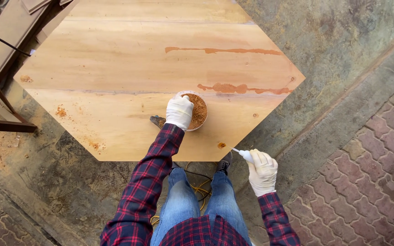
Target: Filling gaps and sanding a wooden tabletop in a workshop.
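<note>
Rough grey concrete floor (334, 41) spreads under the work, meeting a strip of reddish interlocking paving bricks (379, 182) at the lower right. On it stands a large six-sided tabletop of pale, yellowish plywood (115, 59), seen from straight above. Two long streaks of orange-brown filler paste (242, 88) run along seams on the panel's right half, and small crumbs of the same colour dot its left side.

Near the front middle of the panel sits a small round white plastic tub filled with reddish-brown sawdust mix (199, 110). The left hand (179, 112), in a white glove with a red-and-navy plaid sleeve behind it, lies over the tub's left rim, fingers curled around it in a grasp. Just left of that wrist a dark, flat tool (157, 121) pokes out on the wood; what kind of tool it is cannot be told.

The right hand (262, 171), also gloved in white, hangs off the panel's front right corner, well apart from the tub. It is clenched around a small white squeeze bottle with a thin nozzle (244, 155), whose tip points toward the panel's front edge, near a small orange spot (221, 145) on the wood there.

Blue jeans show below, with yellow and black cables (199, 187) looped on the floor between the legs.
</note>
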